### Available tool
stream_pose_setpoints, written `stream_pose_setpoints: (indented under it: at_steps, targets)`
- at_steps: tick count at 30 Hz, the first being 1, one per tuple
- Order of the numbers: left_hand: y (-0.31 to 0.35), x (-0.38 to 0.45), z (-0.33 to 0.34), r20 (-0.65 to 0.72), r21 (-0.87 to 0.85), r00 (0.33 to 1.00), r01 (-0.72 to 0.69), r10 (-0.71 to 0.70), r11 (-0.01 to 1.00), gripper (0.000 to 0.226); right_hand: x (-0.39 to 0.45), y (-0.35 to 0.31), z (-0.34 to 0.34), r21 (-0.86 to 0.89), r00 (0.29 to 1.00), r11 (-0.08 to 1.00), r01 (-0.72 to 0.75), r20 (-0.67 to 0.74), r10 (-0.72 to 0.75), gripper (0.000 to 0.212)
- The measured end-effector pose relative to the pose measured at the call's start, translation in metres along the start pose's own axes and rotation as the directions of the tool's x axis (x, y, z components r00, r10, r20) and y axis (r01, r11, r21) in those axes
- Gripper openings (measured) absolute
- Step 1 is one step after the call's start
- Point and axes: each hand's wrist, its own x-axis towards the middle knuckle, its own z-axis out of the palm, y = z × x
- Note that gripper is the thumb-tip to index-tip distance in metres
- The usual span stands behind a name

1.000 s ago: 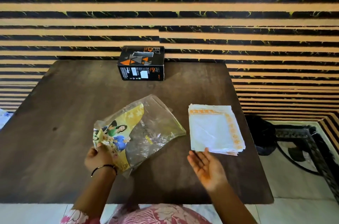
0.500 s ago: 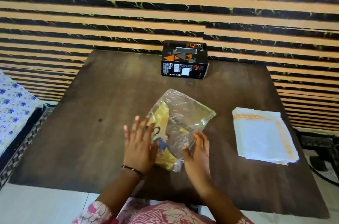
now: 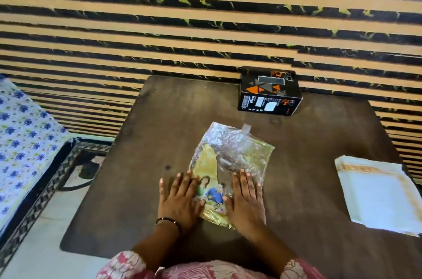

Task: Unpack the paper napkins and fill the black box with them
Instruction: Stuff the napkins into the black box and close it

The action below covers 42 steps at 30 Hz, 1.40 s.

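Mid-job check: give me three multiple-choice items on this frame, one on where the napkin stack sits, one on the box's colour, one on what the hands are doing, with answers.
1. Where does the napkin stack lie?
A. inside the black box
B. on the table, right of the plastic wrapper
C. under the left hand

2. Which colour are the triangles on the black box?
A. orange
B. blue
C. green

3. What are the two hands doing?
A. lifting the box
B. gripping the napkins
C. lying flat on the plastic wrapper

Answers:
1 B, the stack rests on the table near its right edge, apart from the wrapper.
2 A, orange triangles show on the box's top.
3 C, the left hand and right hand lie with fingers straight on the wrapper's near end.
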Motion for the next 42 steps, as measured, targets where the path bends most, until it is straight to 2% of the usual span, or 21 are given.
stream_pose_setpoints:
  at_steps: [5, 7, 9, 12, 14, 17, 21, 24, 25, 27, 31, 33, 34, 35, 36, 37, 38, 39, 42]
  targets:
    - [-0.038, -0.007, 0.0, -0.001, -0.032, 0.993, 0.117, -0.117, 0.993, 0.066, 0.02, -0.042, -0.002, -0.023, 0.989, 0.99, 0.142, 0.051, -0.14, 0.066]
    - [-0.048, -0.01, -0.004, 0.022, -0.094, 0.984, 0.177, -0.176, 0.98, 0.073, 0.029, -0.051, 0.0, -0.023, 0.98, 0.982, 0.186, 0.077, -0.184, 0.066]
    - [-0.059, -0.01, -0.001, -0.031, -0.049, 0.981, 0.192, -0.193, 0.98, 0.084, 0.037, -0.058, 0.0, 0.001, 0.961, 0.965, 0.263, 0.09, -0.262, 0.072]
    - [-0.067, -0.009, -0.002, 0.009, -0.066, 0.972, 0.234, -0.234, 0.97, 0.09, 0.043, -0.065, 0.0, 0.113, 0.941, 0.938, 0.326, 0.057, -0.334, 0.079]
    - [-0.065, -0.01, -0.008, 0.039, -0.075, 0.965, 0.262, -0.259, 0.962, 0.08, 0.04, -0.063, -0.008, 0.223, 0.944, 0.922, 0.315, 0.025, -0.329, 0.085]
    - [-0.052, -0.008, -0.022, 0.008, -0.168, 0.959, 0.282, -0.284, 0.945, 0.062, 0.031, -0.05, -0.023, 0.34, 0.945, 0.883, 0.325, -0.086, -0.315, 0.085]
    - [-0.024, 0.005, -0.043, -0.126, -0.305, 0.956, 0.216, -0.264, 0.928, 0.063, 0.021, -0.013, -0.042, 0.263, 0.943, 0.908, 0.325, -0.158, -0.292, 0.069]
    - [0.007, 0.022, -0.057, -0.18, -0.405, 0.962, 0.116, -0.203, 0.907, 0.086, 0.017, 0.021, -0.051, 0.225, 0.959, 0.939, 0.262, -0.169, -0.227, 0.08]
    - [0.02, 0.028, -0.062, -0.182, -0.483, 0.967, 0.069, -0.177, 0.873, 0.084, 0.017, 0.033, -0.054, 0.226, 0.968, 0.949, 0.22, -0.174, -0.183, 0.085]
    - [0.042, 0.037, -0.071, -0.165, -0.65, 0.976, -0.002, -0.139, 0.76, 0.064, 0.018, 0.053, -0.062, 0.232, 0.98, 0.964, 0.128, -0.179, -0.087, 0.084]
    - [0.079, 0.064, -0.091, -0.198, -0.761, 0.973, -0.076, -0.119, 0.644, 0.035, 0.03, 0.089, -0.092, 0.302, 0.98, 0.953, -0.006, -0.189, 0.067, 0.079]
    - [0.094, 0.083, -0.109, -0.168, -0.834, 0.981, -0.089, -0.097, 0.544, 0.022, 0.042, 0.107, -0.108, 0.359, 0.978, 0.932, -0.047, -0.175, 0.117, 0.067]
    - [0.102, 0.094, -0.116, -0.174, -0.889, 0.975, -0.095, -0.138, 0.449, 0.026, 0.048, 0.114, -0.115, 0.381, 0.976, 0.923, -0.061, -0.171, 0.135, 0.062]
    - [0.106, 0.107, -0.125, -0.121, -0.958, 0.976, -0.067, -0.183, 0.279, 0.031, 0.056, 0.122, -0.123, 0.407, 0.973, 0.911, -0.07, -0.173, 0.152, 0.059]
    - [0.112, 0.12, -0.126, -0.154, -0.958, 0.974, -0.106, -0.167, 0.266, 0.033, 0.064, 0.127, -0.13, 0.434, 0.97, 0.898, -0.076, -0.174, 0.166, 0.059]
    - [0.114, 0.129, -0.126, -0.163, -0.902, 0.97, -0.073, -0.179, 0.425, 0.032, 0.071, 0.131, -0.137, 0.462, 0.968, 0.883, -0.08, -0.176, 0.18, 0.058]
    - [0.119, 0.143, -0.125, -0.132, -0.855, 0.981, -0.042, -0.139, 0.516, 0.028, 0.079, 0.135, -0.143, 0.491, 0.965, 0.867, -0.082, -0.179, 0.193, 0.058]
    - [0.122, 0.154, -0.122, -0.101, -0.84, 0.98, 0.008, -0.17, 0.543, 0.028, 0.086, 0.138, -0.149, 0.517, 0.963, 0.851, -0.087, -0.175, 0.205, 0.057]
    - [0.133, 0.178, -0.132, 0.001, -0.916, 0.976, 0.088, -0.217, 0.391, 0.029, 0.11, 0.142, -0.164, 0.627, 0.956, 0.769, -0.122, -0.132, 0.26, 0.057]
